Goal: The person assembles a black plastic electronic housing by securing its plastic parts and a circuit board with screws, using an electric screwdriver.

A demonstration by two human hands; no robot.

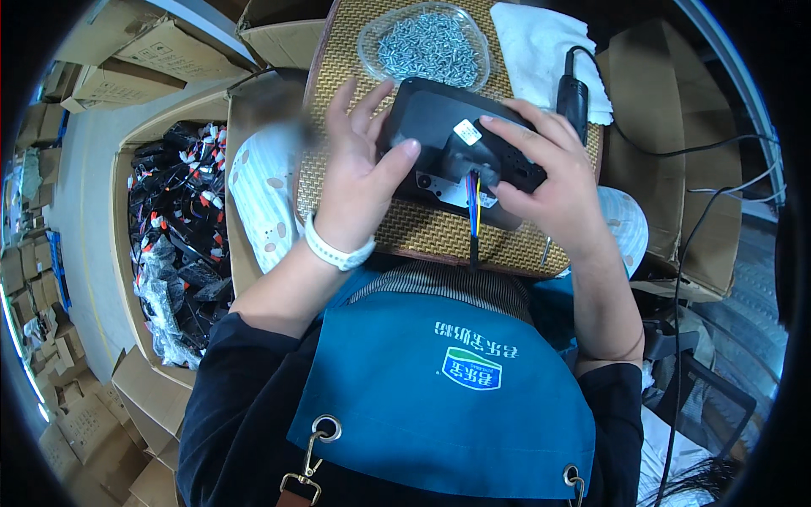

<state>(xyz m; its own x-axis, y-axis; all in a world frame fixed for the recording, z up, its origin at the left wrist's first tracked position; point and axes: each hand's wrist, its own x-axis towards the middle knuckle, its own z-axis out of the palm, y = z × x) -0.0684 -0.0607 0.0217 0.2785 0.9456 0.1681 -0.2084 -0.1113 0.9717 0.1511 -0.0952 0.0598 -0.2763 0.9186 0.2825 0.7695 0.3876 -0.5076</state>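
Observation:
A black plastic electronic unit (435, 110) lies tilted over the woven-topped board in front of me. It carries a small white label, a silvery metal plate (441, 188) and a bundle of coloured wires (474, 207) hanging toward me. My left hand (359, 165) grips its left side, with the thumb on the near face and fingers at the edge. My right hand (545, 165) holds the right side, its fingers over the top face and thumb near the wires. Whatever lies under the unit is hidden.
Beyond the unit stands a clear dish of small screws (427, 49). A white cloth (541, 46) and a black corded tool (572, 106) lie at the far right of the woven board (338, 51). A carton of black wired parts (182, 228) stands left; another carton (646, 110) stands right.

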